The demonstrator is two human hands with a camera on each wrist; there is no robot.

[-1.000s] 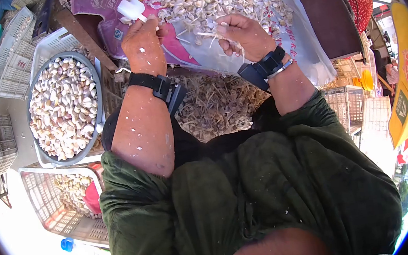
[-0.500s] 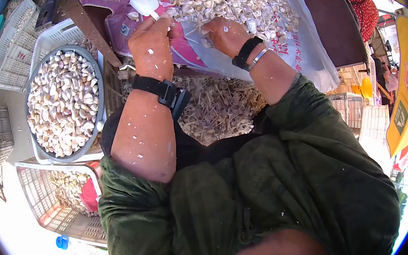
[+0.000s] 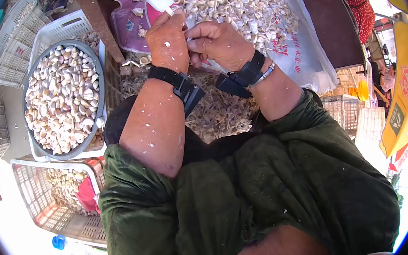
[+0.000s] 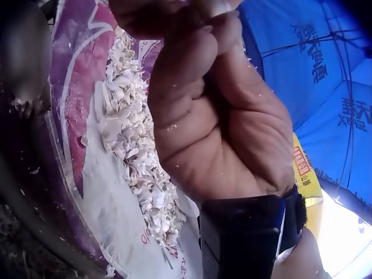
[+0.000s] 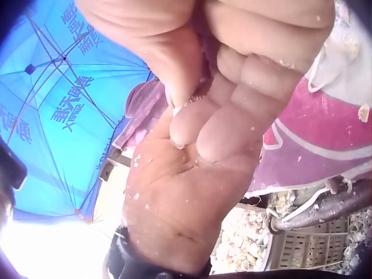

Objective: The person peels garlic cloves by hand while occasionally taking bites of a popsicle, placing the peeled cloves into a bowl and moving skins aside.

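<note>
In the head view my left hand [image 3: 168,43] grips a white paddle-shaped tool [image 3: 159,0] by its narrow neck, the wide end standing out past the fingers. My right hand [image 3: 222,46] meets it with curled fingers, thumb and index pinched against the left fingertips. A small pale bit of garlic [image 5: 176,108] shows between the fingers in the right wrist view; the hands hide the rest. Beyond them spreads a heap of garlic with stems and skins [image 3: 237,0] on a purple and white plastic sheet [image 3: 289,60].
On the left a grey basin [image 3: 100,74] full of garlic cloves sits in a white crate [image 3: 64,28]. Below it another crate [image 3: 29,183] holds more garlic. Dry stems and skins [image 3: 222,113] lie between the knees. A person in red [image 3: 355,9] is at the far right.
The right hand reached onto the heap half a second ago and has come back left to meet the left hand. The left hand moved slightly right, still holding the white tool.
</note>
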